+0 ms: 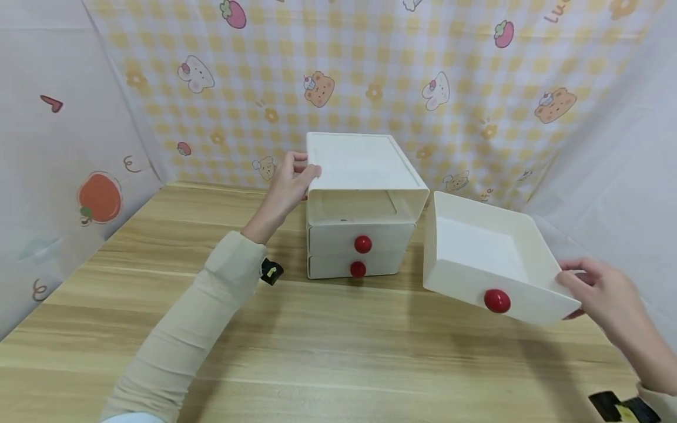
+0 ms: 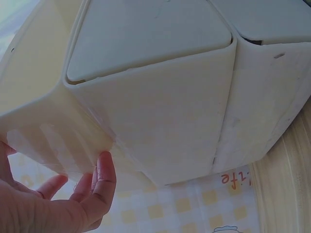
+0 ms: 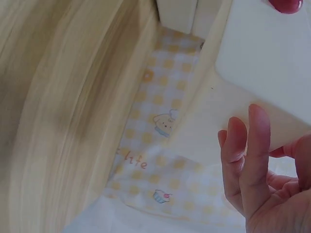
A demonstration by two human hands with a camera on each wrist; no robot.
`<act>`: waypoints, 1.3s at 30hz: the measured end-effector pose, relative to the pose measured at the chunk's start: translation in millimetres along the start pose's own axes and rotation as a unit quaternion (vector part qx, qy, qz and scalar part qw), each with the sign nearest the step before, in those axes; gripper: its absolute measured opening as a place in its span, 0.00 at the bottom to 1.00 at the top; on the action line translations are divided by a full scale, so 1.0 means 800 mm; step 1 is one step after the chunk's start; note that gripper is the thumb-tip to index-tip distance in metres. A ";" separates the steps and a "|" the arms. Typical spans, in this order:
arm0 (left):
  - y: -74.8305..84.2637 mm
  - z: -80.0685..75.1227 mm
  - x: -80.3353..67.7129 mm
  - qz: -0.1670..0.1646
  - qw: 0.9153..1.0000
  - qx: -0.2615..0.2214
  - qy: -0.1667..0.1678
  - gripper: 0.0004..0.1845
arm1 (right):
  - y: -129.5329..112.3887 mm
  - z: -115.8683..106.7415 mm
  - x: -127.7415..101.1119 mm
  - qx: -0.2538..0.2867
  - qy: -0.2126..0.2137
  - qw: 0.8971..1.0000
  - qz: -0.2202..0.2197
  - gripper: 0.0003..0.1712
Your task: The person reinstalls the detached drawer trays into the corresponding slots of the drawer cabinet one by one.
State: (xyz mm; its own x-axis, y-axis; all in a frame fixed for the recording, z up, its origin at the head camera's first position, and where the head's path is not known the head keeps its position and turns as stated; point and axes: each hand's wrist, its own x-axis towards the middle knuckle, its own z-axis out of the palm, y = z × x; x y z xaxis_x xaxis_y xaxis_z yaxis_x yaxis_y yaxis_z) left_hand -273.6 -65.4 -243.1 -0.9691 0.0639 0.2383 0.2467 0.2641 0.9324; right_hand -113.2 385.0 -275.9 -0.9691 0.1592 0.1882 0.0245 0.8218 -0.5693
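Note:
My right hand (image 1: 608, 296) grips the right edge of a white drawer (image 1: 508, 288) with a red round knob (image 1: 497, 301), holding it tilted above the table; the inside of the drawer is bare. In the right wrist view, its fingers (image 3: 258, 131) lie along the underside. Toward the middle stands a white drawer cabinet (image 1: 365, 161) whose top slot is open at the front, above two closed drawers with red knobs (image 1: 362, 244). My left hand (image 1: 290, 182) rests against the cabinet's upper left side, thumb at the top edge, fingertips (image 2: 106, 162) touching the side wall.
Everything stands over a wood-grain table (image 1: 338, 352). Behind it hangs a yellow checked cloth (image 1: 359, 64) with printed cartoon animals, and white cloth (image 1: 47, 176) covers the left side. Black straps (image 1: 271, 271) show at both wrists.

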 end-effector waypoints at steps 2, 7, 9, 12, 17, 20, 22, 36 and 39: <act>0.000 0.000 0.000 0.003 1.000 0.000 -0.001 0.29 | -0.003 -0.003 -0.009 -0.009 -0.001 1.000 0.003 0.20; 0.002 0.000 0.001 0.000 1.000 0.006 -0.002 0.29 | -0.006 -0.011 -0.031 -0.020 0.021 1.000 0.000 0.08; 0.001 0.000 0.002 -0.002 1.000 0.008 -0.003 0.29 | -0.004 -0.012 -0.037 0.002 0.035 0.999 -0.011 0.11; 0.001 0.000 0.002 -0.002 1.000 0.012 -0.003 0.29 | -0.001 -0.012 -0.048 0.047 0.047 0.997 -0.030 0.21; 0.002 0.001 0.001 0.000 1.000 0.013 -0.002 0.29 | 0.008 -0.009 -0.062 0.098 0.055 0.993 -0.041 0.27; 0.003 0.001 0.000 0.000 1.000 0.013 -0.001 0.29 | 0.007 -0.009 -0.069 0.111 0.059 0.991 -0.052 0.29; 0.003 0.001 0.000 0.000 1.000 0.011 0.000 0.29 | 0.001 -0.008 -0.073 0.125 0.062 0.989 -0.059 0.30; 0.002 -0.001 0.000 -0.013 1.000 0.005 0.002 0.29 | -0.043 0.001 -0.075 0.111 0.085 0.986 -0.094 0.26; 0.002 0.000 0.001 -0.009 1.000 0.000 0.002 0.28 | -0.051 0.001 -0.074 0.083 0.080 0.991 -0.073 0.22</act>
State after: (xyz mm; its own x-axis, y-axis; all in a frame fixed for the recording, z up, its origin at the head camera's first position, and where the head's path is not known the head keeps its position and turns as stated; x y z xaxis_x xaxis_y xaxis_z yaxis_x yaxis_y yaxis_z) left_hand -273.8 -65.0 -241.6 -0.9734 0.0561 0.2221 0.2290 0.2643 0.9369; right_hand -57.4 341.9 -264.5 -0.9077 0.1413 0.3950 -0.1665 0.7429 -0.6483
